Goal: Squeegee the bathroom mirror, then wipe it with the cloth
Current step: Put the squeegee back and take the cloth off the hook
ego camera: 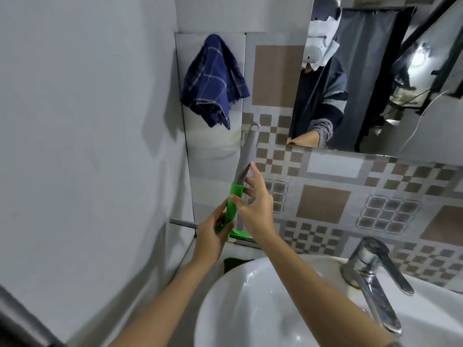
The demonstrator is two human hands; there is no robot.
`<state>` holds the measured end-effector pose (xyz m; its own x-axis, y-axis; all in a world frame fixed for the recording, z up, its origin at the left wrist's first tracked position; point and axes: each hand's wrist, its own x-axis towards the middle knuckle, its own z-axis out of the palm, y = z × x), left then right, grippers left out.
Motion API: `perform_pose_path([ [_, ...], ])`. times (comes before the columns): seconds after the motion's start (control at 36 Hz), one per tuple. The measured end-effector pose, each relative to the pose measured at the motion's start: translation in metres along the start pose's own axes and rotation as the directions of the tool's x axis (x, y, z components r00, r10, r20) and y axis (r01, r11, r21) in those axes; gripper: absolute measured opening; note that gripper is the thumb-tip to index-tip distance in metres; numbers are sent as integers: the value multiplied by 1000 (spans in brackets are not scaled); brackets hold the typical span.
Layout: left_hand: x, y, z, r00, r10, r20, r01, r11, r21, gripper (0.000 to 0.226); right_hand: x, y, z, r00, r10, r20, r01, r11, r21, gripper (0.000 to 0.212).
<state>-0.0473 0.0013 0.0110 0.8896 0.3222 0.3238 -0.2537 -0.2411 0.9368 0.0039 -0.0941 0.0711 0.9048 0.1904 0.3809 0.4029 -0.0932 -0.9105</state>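
Note:
A squeegee [244, 159] with a grey handle and a green head stands nearly upright against the tiled wall, left of the sink. My left hand [213, 231] grips its green lower part. My right hand [255, 204] rests against the handle just above, thumb and forefinger on it, the other fingers spread. A dark blue checked cloth [215, 78] hangs on the wall above the squeegee. The mirror [375, 78] hangs at the upper right and reflects a person and a dark curtain.
A white basin [250, 309] lies below my arms, with a chrome tap [373, 276] at its right. A plain grey wall [87, 121] closes the left side. Patterned tiles [323, 204] cover the wall under the mirror.

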Motion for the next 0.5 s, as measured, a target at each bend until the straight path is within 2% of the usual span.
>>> perform_pose_path([
  [0.33, -13, -35, -2, 984, -176, 40, 178, 982, -57, 56, -13, 37, 14, 994, 99, 42, -98, 995, -30, 81],
  [0.5, -5, -45, 6, 985, -169, 42, 167, 985, 45, 50, -3, 42, 13, 989, 130, 64, -124, 988, -95, 82],
])
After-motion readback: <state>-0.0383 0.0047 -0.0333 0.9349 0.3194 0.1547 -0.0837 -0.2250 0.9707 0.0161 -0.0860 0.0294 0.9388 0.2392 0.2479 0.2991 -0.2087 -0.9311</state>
